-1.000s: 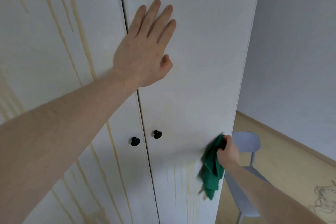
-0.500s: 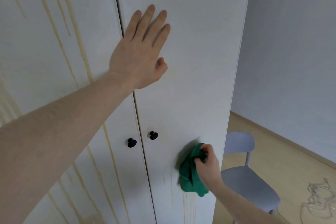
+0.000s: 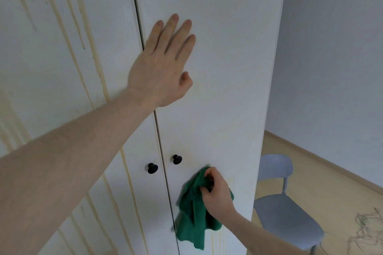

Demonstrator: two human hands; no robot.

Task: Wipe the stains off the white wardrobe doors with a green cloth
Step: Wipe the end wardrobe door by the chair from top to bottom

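Two white wardrobe doors fill the head view. The left door carries long yellowish drip stains. The right door looks mostly clean above, with faint streaks low down near the cloth. My left hand rests flat on the right door beside the gap between the doors, fingers straight. My right hand grips a bunched green cloth and presses it against the lower right door, just below and right of the black knobs. Part of the cloth hangs loose beneath my hand.
A grey-blue chair stands right of the wardrobe on a light wooden floor. A tangle of thin cable lies on the floor at the far right. A plain grey wall runs behind.
My right hand has swept the cloth leftward across the lower right door, from its right edge toward the knobs. My left hand has stayed flat on the door.
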